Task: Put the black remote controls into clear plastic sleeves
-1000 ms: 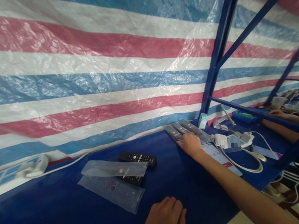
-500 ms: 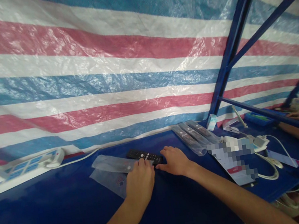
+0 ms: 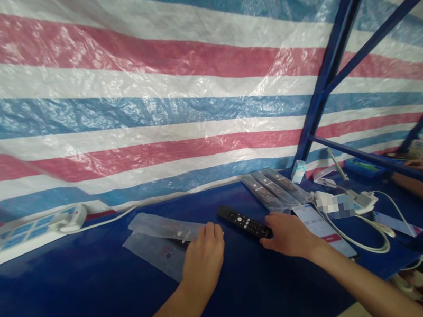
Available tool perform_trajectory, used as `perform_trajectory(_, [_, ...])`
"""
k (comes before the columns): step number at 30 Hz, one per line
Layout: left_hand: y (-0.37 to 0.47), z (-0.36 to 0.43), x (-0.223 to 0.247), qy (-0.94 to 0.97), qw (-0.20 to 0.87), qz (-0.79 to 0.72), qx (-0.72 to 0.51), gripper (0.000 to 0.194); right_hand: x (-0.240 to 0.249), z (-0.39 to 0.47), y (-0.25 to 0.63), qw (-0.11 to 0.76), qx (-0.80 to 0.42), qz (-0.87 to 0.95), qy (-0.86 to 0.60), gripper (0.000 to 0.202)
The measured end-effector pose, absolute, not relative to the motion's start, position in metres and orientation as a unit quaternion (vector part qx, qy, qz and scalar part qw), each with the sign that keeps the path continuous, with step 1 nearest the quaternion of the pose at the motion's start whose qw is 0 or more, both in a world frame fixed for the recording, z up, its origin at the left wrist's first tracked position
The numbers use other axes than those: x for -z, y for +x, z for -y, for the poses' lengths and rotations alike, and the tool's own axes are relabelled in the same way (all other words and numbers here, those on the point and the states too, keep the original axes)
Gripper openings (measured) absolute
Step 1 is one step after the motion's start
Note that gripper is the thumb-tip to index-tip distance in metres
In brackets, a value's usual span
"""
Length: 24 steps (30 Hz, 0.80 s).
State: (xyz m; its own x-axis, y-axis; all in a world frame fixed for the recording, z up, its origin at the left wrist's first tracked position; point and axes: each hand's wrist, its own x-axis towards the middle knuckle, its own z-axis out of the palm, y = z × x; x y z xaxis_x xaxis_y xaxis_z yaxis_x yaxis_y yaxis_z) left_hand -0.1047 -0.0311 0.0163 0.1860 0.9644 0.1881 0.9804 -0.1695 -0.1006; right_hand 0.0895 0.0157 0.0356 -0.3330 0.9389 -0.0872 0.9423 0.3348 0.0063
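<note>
My right hand (image 3: 289,233) grips the near end of a black remote control (image 3: 243,222), its fingers closed on that end. The remote lies slanted over the blue table, with its buttons facing up. To its left, my left hand (image 3: 204,250) is closed around the right-hand end of clear plastic bags (image 3: 152,251). These bags overlap and fan out leftward. A dark piece shows at the bag beside my left fingers, but its full shape is hidden by the hand. Several bagged remotes (image 3: 270,189) lie side by side behind my right hand.
A phone (image 3: 323,232) with a lit screen lies right of my right hand, beside white cables (image 3: 383,243) and adapters. Along the back left runs a white power strip (image 3: 38,231). A blue metal frame (image 3: 318,101) rises at right; another person's forearm (image 3: 421,189) is beyond it.
My right hand has moved right, carrying the black remote away from the bags and my left hand. My left hand stays near the same place at the bags' end.
</note>
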Motion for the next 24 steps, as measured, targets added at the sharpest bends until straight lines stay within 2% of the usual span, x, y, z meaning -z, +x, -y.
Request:
perform_trajectory(4, [-0.107, 0.032, -0.024, -0.713, 0.094, 0.694, 0.024, 0.032, -0.036, -0.014, 0.096, 0.039, 0.036, -0.817, 0.574, 0.036])
perform_trajectory(10, [-0.108, 0.025, -0.032, -0.723, 0.03, 0.69, -0.027, 0.036, -0.032, -0.019, 0.087, 0.017, 0.041, -0.816, 0.576, 0.036])
perform_trajectory(14, [-0.098, 0.023, -0.031, -0.764, 0.029, 0.645, -0.019, 0.038, -0.03, -0.012, 0.095, 0.023, 0.035, -0.806, 0.59, 0.033])
perform_trajectory(19, [-0.082, 0.028, -0.013, -0.829, 0.008, 0.558, 0.021, 0.031, -0.018, 0.0, 0.114, -0.012, 0.015, -0.787, 0.617, 0.031])
perform_trajectory(24, [-0.076, 0.026, -0.003, -0.816, -0.012, 0.578, 0.0, 0.031, -0.015, 0.02, 0.139, -0.035, 0.036, -0.773, 0.633, 0.028])
